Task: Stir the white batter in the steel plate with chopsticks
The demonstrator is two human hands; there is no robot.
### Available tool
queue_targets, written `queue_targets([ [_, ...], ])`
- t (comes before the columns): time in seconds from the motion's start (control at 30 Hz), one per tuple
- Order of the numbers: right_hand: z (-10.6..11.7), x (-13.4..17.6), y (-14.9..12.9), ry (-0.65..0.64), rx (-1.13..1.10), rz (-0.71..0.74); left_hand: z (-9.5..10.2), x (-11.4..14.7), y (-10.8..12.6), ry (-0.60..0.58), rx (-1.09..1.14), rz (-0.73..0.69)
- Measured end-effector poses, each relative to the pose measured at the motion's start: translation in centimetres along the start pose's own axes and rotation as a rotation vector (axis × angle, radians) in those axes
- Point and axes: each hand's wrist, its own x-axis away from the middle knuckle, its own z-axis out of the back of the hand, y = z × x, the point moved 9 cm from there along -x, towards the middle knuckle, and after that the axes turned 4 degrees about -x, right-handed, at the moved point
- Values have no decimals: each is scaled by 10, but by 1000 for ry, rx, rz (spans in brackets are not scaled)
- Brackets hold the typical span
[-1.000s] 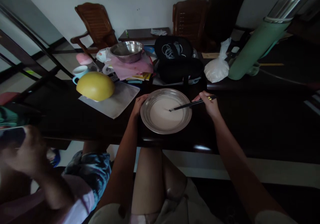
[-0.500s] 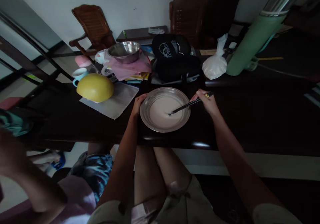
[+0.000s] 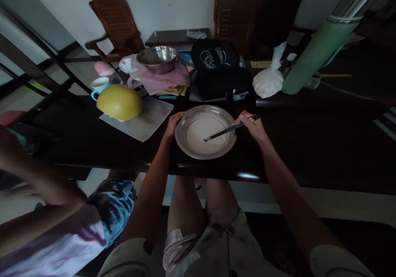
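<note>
A wide metal bowl [image 3: 206,157] stands on the dark table in front of me, with a pale, milky liquid [image 3: 198,138] in it. My left hand [image 3: 175,123] is closed on the bowl's left rim. In my right hand [image 3: 251,126], beside the right rim, is a pair of black chopsticks [image 3: 225,131]. They slant down to the left, and their tips dip into the liquid near the middle. The fingers under the chopsticks are partly hidden and lie close to the rim.
Left of the bowl, a yellow dome-shaped thing [image 3: 120,101] lies on a grey mat [image 3: 148,122], by a light blue mug [image 3: 99,85]. Behind are a steel bowl [image 3: 157,64], a black case [image 3: 216,79], a bag of white powder [image 3: 268,83] and a green flask [image 3: 318,56]. Another person [image 3: 71,231] sits at left.
The chopstick tips have shifted slightly left through the liquid. My left hand stays on the rim. At left, the other person's arm and body have moved, and my view has shifted slightly.
</note>
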Motion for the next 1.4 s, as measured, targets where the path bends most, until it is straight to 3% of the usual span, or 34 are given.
queue_targets([
  [0.1,-4,-2,2,-2,69,27,0,0,-1,9,9,10],
  [0.27,17,-1,8,141,-18,13,1,-1,-1,14,23,-18],
  [0.5,-17,0,2,-46,44,9,0,-1,-4,22,60,15],
  [0.73,0,-5,-3,104,5,81,-2,-2,-2,34,69,-1],
  [0.93,-25,-5,-2,0,45,81,0,5,4,62,36,-13],
  [1.03,-18,-5,-9,51,82,132,-8,9,15,76,-29,11],
  [1.17,-4,1,-8,118,65,106,-20,33,55,50,-145,-25],
  [1.23,-5,3,-5,103,56,72,4,74,78,48,-157,-38],
  [1.27,-6,4,-5,92,59,62,28,103,88,56,-162,-47],
  [1.4,-4,5,-8,99,123,68,166,228,113,234,-184,-188],
])
